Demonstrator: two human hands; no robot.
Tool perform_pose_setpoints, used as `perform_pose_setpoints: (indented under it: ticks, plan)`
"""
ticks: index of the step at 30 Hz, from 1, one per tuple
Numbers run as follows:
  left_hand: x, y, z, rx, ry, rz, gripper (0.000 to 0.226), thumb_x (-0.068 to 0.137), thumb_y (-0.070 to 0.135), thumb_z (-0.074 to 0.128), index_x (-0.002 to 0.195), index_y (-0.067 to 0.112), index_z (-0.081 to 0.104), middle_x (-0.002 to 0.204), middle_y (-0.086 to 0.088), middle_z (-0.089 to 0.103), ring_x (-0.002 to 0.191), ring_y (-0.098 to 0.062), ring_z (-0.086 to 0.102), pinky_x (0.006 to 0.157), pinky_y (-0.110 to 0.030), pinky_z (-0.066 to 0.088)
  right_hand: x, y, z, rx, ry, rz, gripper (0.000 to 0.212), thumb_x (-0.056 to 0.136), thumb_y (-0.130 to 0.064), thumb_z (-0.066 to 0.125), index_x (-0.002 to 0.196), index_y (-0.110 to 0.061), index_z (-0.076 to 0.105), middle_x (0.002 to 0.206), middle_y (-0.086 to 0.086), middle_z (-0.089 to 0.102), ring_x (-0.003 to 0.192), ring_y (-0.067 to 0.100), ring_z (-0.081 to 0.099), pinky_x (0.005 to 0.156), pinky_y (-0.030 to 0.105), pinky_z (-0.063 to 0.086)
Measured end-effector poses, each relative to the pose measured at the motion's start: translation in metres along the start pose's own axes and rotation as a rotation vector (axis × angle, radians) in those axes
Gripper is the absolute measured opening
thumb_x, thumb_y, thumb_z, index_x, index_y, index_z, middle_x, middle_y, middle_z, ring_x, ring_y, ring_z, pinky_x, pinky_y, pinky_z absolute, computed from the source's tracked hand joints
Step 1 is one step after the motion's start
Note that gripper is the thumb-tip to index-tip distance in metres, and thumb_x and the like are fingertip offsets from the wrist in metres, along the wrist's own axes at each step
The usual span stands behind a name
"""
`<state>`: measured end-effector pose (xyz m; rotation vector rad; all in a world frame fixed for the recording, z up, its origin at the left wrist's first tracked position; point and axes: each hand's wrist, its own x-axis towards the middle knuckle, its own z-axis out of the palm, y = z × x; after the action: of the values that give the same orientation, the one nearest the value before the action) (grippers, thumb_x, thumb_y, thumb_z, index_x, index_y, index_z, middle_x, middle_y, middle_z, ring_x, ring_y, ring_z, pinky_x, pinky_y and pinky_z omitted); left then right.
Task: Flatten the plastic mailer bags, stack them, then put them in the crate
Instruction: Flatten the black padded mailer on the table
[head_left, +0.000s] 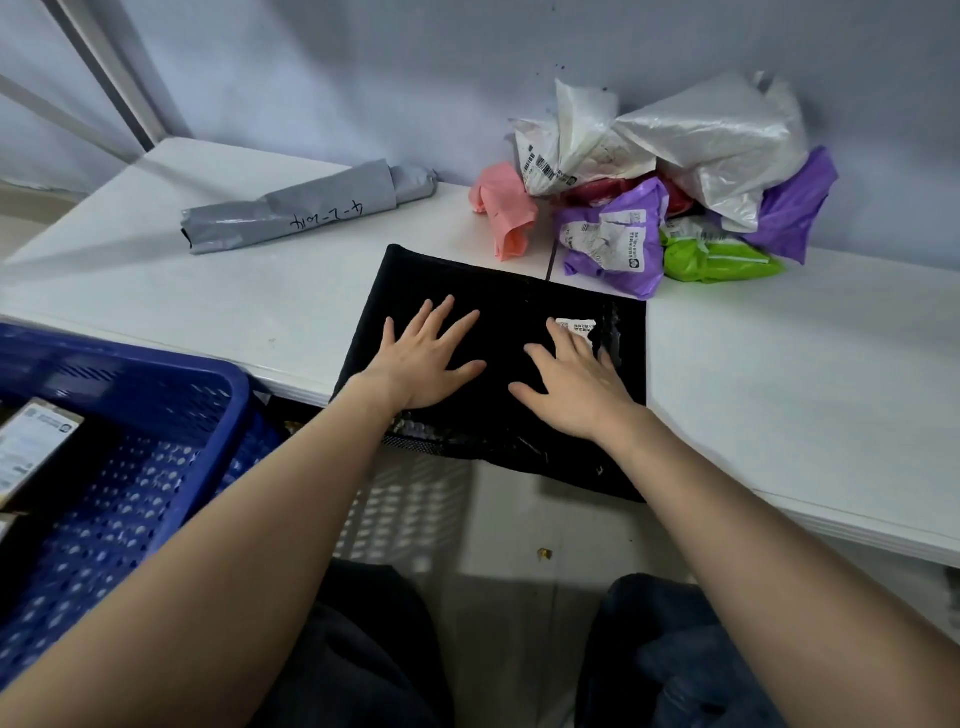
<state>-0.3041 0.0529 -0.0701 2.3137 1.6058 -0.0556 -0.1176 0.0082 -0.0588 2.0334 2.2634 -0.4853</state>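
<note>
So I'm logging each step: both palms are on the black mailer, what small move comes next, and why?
Probably sweep both flat hands, left hand and right hand, outward: the black plastic mailer bag overhangs the white table edge, still wrinkled near the label.

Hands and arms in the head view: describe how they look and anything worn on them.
Both forearms are bare up to the frame's edge, with no sleeve in sight. The left hand and the right hand wear no gloves, and no ring, watch or bracelet shows on the fingers or wrists. The nails look short and unpainted. Dark trousers show on the lap below.
</note>
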Motion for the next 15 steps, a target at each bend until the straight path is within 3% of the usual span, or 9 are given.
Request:
perform_pose_setpoints:
  ticks: [4,8,12,15]
  plan:
    - [-0.022,-0.001,-0.010,-0.041,-0.090,0.029,0.084,0.083,0.067,0.045,0.149,0.037,0.005,0.160,0.004,0.002,0.148,-0.019,0.003,0.118,-0.052,0.007,-0.024,-0.013,-0.006,-0.014,-0.097,0.001,0.077,0.084,-0.067,0.045,0.144,-0.024,0.025,0.153,0.006,0.017,0.142,0.027,0.014,0.108,0.051,0.026]
    - [-0.038,0.001,-0.006,0.037,-0.240,0.029,0.107,0.067,0.075,0.058,0.149,0.037,-0.001,0.160,0.005,-0.005,0.147,-0.018,-0.007,0.118,-0.053,0.002,-0.046,-0.018,0.007,-0.059,-0.203,-0.050,0.099,0.074,-0.070,0.056,0.149,-0.026,0.010,0.158,0.006,0.001,0.146,0.029,0.000,0.112,0.055,0.019]
    - [-0.047,0.010,-0.005,0.193,-0.381,0.027,0.125,0.059,0.068,0.072,0.147,0.038,-0.012,0.157,-0.002,-0.021,0.145,-0.022,-0.021,0.116,-0.057,-0.003,-0.058,-0.016,0.022,-0.150,-0.275,-0.066,0.110,0.074,-0.057,0.067,0.150,-0.028,-0.007,0.159,0.006,-0.016,0.147,0.030,-0.013,0.116,0.057,0.009]
    - [-0.054,0.019,-0.002,0.359,-0.439,0.057,0.125,0.064,0.056,0.076,0.147,0.036,-0.016,0.156,-0.005,-0.025,0.145,-0.026,-0.020,0.115,-0.059,0.000,-0.064,-0.012,0.020,-0.157,-0.233,-0.078,0.094,0.082,-0.035,0.064,0.150,-0.025,0.001,0.158,0.009,-0.007,0.147,0.031,-0.005,0.116,0.057,0.015]
